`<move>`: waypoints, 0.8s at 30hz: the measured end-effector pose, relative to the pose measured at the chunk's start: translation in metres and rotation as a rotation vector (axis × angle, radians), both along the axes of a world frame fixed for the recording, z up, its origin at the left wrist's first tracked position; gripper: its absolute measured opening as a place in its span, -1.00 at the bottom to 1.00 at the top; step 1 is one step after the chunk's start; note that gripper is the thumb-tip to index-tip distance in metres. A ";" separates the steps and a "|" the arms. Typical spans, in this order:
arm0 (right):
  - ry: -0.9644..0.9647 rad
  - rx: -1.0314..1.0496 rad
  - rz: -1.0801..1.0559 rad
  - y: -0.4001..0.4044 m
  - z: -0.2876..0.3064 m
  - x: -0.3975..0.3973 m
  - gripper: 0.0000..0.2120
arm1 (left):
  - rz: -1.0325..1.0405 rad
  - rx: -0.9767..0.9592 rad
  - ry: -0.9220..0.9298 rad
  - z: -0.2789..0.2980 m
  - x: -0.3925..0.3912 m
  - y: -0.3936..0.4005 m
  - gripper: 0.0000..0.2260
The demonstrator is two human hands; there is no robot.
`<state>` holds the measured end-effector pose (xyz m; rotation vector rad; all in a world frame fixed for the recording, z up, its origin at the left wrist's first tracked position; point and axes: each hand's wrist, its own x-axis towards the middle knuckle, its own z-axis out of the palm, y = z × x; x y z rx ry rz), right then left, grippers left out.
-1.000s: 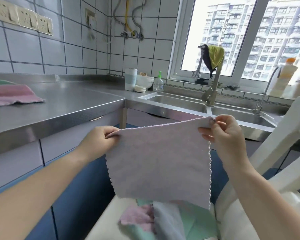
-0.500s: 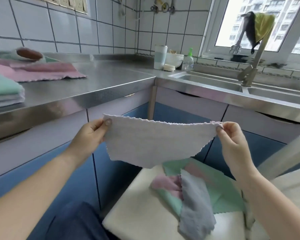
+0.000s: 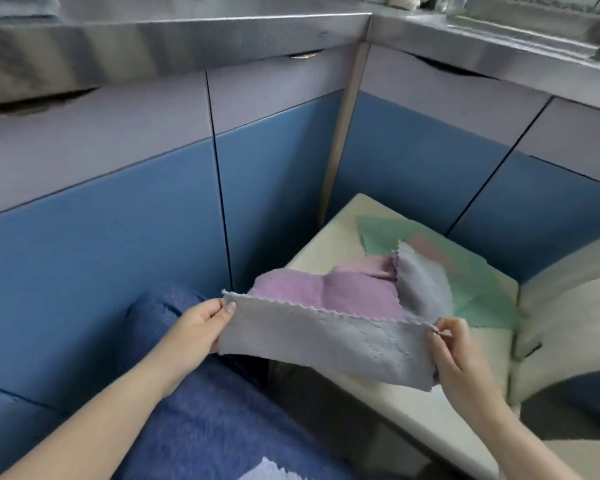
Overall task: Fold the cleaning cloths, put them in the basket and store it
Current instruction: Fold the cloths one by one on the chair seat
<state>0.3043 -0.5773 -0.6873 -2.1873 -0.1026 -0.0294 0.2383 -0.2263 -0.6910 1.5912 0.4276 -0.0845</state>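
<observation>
Here the left hand [image 3: 194, 327] and right hand [image 3: 459, 355] each pinch a corner of the grey cloth [image 3: 326, 344], stretched between them above loose cloths [image 3: 430, 271] on a white chair [image 3: 329, 251].

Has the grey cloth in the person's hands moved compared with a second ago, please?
Yes. The grey cloth has come down: it was level with the steel counter edge, and now sits far below it, over the lap, still stretched between both hands.

Blue cabinet doors [image 3: 278, 202], steel countertop [image 3: 187, 32] above, cream chair seat [image 3: 329, 251] — blue-clad knee [image 3: 201, 420] below
</observation>
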 end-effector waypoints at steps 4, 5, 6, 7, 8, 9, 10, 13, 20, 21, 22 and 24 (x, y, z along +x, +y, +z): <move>0.072 -0.043 -0.040 -0.001 -0.011 0.002 -0.85 | -0.059 0.052 0.086 -0.015 -0.005 -0.002 -0.73; 0.092 -0.053 -0.050 0.001 -0.013 0.005 -0.86 | -0.059 0.061 0.098 -0.018 -0.004 -0.001 -0.72; 0.109 -0.061 -0.055 0.002 -0.013 0.007 -0.87 | -0.051 0.070 0.103 -0.020 -0.002 -0.001 -0.73; 0.126 -0.072 -0.058 0.004 -0.014 0.010 -0.87 | -0.040 0.084 0.103 -0.023 0.002 0.000 -0.73; 0.139 -0.084 -0.061 0.007 -0.014 0.014 -0.87 | -0.024 0.107 0.097 -0.024 0.005 0.000 -0.74; 0.148 -0.094 -0.062 0.009 -0.014 0.017 -0.87 | -0.011 0.138 0.087 -0.025 0.008 0.001 -0.74; 0.151 -0.097 -0.061 0.012 -0.014 0.023 -0.87 | -0.002 0.166 0.075 -0.026 0.013 0.001 -0.74; 0.125 -0.106 -0.066 0.021 -0.012 0.041 -0.85 | 0.020 0.217 0.043 -0.028 0.025 0.002 -0.72; 0.172 -0.236 -0.057 0.038 -0.022 0.086 -0.84 | 0.068 0.376 0.071 -0.038 0.065 0.005 -0.68; 0.188 -0.245 -0.058 0.038 -0.025 0.090 -0.85 | 0.079 0.395 0.085 -0.040 0.069 0.006 -0.69; 0.199 -0.253 -0.062 0.038 -0.027 0.091 -0.85 | 0.086 0.408 0.097 -0.042 0.072 0.007 -0.69; 0.210 -0.262 -0.067 0.037 -0.030 0.094 -0.85 | 0.089 0.440 0.112 -0.044 0.077 0.009 -0.69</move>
